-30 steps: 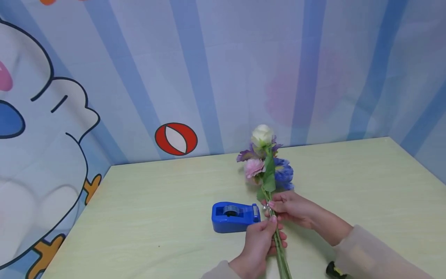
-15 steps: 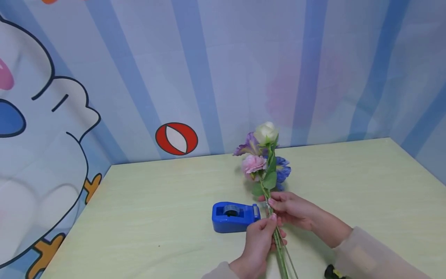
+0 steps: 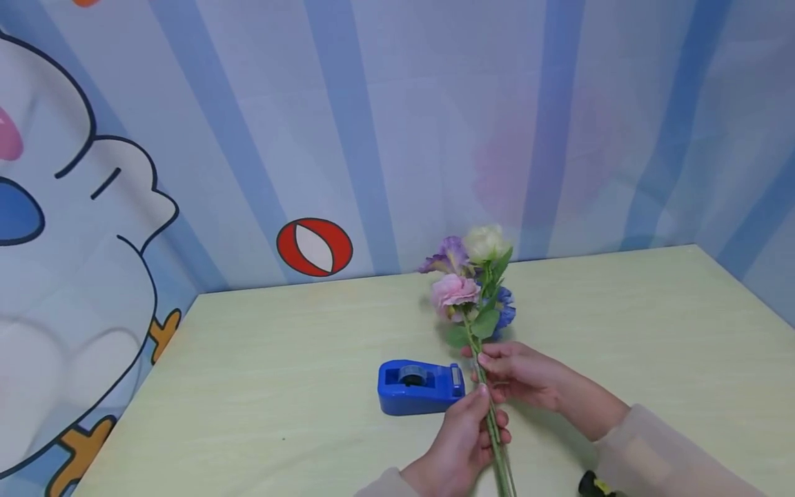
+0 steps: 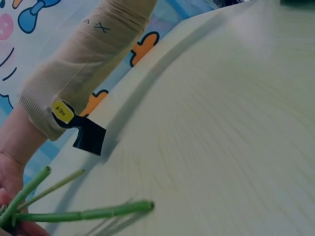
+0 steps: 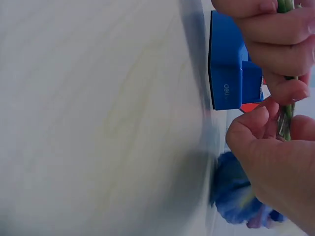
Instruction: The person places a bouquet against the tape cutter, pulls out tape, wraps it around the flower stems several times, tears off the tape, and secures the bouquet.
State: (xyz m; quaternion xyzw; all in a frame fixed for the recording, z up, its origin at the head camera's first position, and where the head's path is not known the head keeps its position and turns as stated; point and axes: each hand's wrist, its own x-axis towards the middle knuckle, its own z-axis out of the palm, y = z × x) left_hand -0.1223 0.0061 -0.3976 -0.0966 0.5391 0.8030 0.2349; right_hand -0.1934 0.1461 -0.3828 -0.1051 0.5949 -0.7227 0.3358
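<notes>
A small bunch of flowers lies slanted over the table, with a pink bloom, a cream bloom, a purple bloom and a blue bloom. My left hand grips the gathered green stems. Just above it, my right hand pinches the stems below the leaves. Clear tape shows on the stems between the right fingers in the right wrist view. The cut stem ends stick out past the left hand in the left wrist view.
A blue tape dispenser stands on the pale table just left of the hands. A black mount with a yellow label sits at a sleeve's cuff. Behind the table hangs a striped blue cloth with cartoon prints.
The bunch has turned between my hands: the cream bloom has shifted right and the pink and purple blooms face more forward. Both hands stay at nearly the same place on the stems.
</notes>
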